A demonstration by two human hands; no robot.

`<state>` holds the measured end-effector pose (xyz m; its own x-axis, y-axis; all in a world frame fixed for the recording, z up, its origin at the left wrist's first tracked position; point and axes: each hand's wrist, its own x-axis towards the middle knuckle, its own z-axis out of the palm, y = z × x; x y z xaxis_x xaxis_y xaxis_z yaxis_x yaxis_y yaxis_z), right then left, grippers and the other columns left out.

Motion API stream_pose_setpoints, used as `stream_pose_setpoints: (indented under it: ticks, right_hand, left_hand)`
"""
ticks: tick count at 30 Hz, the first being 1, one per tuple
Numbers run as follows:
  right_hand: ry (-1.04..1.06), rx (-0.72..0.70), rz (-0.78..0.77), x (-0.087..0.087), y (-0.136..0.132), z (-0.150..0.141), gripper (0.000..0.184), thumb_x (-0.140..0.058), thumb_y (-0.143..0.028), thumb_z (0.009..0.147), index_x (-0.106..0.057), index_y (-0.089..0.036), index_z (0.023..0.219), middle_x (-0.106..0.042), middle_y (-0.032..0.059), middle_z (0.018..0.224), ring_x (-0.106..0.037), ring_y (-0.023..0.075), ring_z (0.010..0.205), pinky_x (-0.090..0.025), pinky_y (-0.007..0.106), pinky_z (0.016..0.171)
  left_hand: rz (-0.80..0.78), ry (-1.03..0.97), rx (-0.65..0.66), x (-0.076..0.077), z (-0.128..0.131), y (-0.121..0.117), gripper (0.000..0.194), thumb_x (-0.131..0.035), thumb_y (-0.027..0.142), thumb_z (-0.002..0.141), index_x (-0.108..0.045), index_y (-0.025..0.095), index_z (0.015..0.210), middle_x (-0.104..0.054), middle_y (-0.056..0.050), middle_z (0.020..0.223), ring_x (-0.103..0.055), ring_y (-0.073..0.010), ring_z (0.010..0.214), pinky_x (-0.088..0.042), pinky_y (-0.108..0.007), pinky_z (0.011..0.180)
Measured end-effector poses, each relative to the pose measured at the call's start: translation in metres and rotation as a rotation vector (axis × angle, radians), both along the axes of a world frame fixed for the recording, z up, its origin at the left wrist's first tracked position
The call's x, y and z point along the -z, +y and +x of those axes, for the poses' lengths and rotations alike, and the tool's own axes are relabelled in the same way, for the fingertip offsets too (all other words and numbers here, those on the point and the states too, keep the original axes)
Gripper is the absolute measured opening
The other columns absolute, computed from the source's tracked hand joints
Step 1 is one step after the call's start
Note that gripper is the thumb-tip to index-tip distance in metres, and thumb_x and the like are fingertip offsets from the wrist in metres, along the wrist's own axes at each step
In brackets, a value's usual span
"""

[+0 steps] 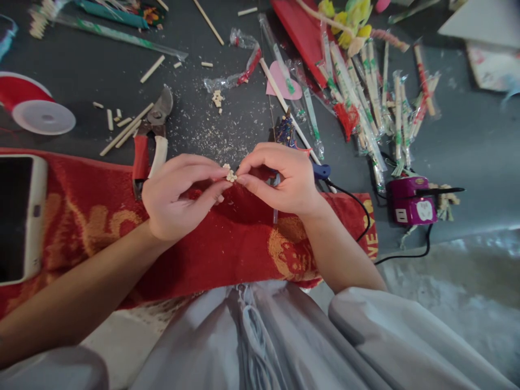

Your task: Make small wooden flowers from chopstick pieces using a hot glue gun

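Note:
Between the fingertips of both hands is a small cluster of pale wooden pieces (231, 174), held above the red towel (227, 244). My left hand (182, 192) pinches it from the left, thumb and forefinger closed. From the right, my right hand (282, 176) also pinches at the cluster's edge. Partly hidden behind my right hand is a blue-handled tool (322, 171) with a black cord. A similar little pile of pale pieces (218, 98) lies on the dark table beyond. Hand pruners (152, 135) with red and white handles rest beside my left hand.
A phone (18, 216) and a red ribbon spool (38, 105) are at the left. Cut wooden sticks (129, 130) and shavings are scattered over the table. Several wrapped sticks (361, 97) lie at the right, near a purple power adapter (412, 200).

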<state>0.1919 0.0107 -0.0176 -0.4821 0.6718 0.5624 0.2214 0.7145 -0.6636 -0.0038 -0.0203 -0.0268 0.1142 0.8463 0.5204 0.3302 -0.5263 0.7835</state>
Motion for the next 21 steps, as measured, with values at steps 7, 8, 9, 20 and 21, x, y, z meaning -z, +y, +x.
stream_pose_setpoints:
  ticks: [7, 8, 9, 20, 21]
  right_hand:
    - [-0.025, 0.003, 0.101, 0.0058, 0.0008, -0.0022, 0.02, -0.051, -0.028, 0.1, -0.06, -0.015, 0.087, -0.062, -0.0011, 0.077, -0.059, 0.0081, 0.074, -0.05, 0.025, 0.074]
    - [-0.029, 0.007, 0.117, 0.0067, 0.001, -0.0024, 0.02, -0.051, -0.029, 0.1, -0.06, -0.016, 0.088, -0.062, -0.001, 0.077, -0.059, 0.0083, 0.074, -0.05, 0.026, 0.075]
    - [-0.033, 0.011, 0.131, 0.0074, 0.0011, -0.0026, 0.019, -0.051, -0.029, 0.1, -0.06, -0.016, 0.088, -0.062, -0.0009, 0.078, -0.059, 0.0085, 0.074, -0.05, 0.026, 0.075]
    - [-0.017, 0.005, 0.156, 0.0084, 0.0001, -0.0036, 0.02, -0.047, -0.027, 0.101, -0.058, -0.015, 0.09, -0.06, -0.0007, 0.076, -0.057, 0.0094, 0.075, -0.05, 0.027, 0.075]
    - [-0.012, 0.004, 0.158, 0.0084, 0.0001, -0.0038, 0.02, -0.047, -0.027, 0.101, -0.058, -0.015, 0.089, -0.06, -0.0007, 0.076, -0.057, 0.0093, 0.074, -0.05, 0.026, 0.075]
  left_hand:
    - [0.087, 0.033, -0.011, 0.0045, -0.0002, 0.0029, 0.011, -0.076, 0.026, 0.081, -0.073, 0.03, 0.09, -0.075, 0.0, 0.085, -0.071, -0.0154, 0.073, -0.053, -0.03, 0.061]
    - [0.112, 0.035, -0.007, 0.006, -0.0003, 0.0035, 0.012, -0.076, 0.024, 0.081, -0.073, 0.03, 0.091, -0.075, 0.0, 0.085, -0.071, -0.0151, 0.073, -0.054, -0.029, 0.061]
    - [0.144, 0.035, -0.003, 0.0076, -0.0005, 0.0041, 0.014, -0.076, 0.023, 0.08, -0.073, 0.029, 0.092, -0.074, 0.001, 0.085, -0.071, -0.015, 0.073, -0.055, -0.029, 0.061]
    - [0.13, 0.109, -0.064, 0.0038, 0.0021, -0.0013, 0.006, -0.072, 0.032, 0.084, -0.071, 0.033, 0.089, -0.075, -0.001, 0.084, -0.07, -0.0159, 0.07, -0.057, -0.033, 0.059]
    - [0.123, 0.112, -0.06, 0.0034, 0.0021, -0.0017, 0.006, -0.072, 0.031, 0.084, -0.071, 0.033, 0.09, -0.075, -0.001, 0.084, -0.07, -0.0157, 0.071, -0.057, -0.032, 0.06]
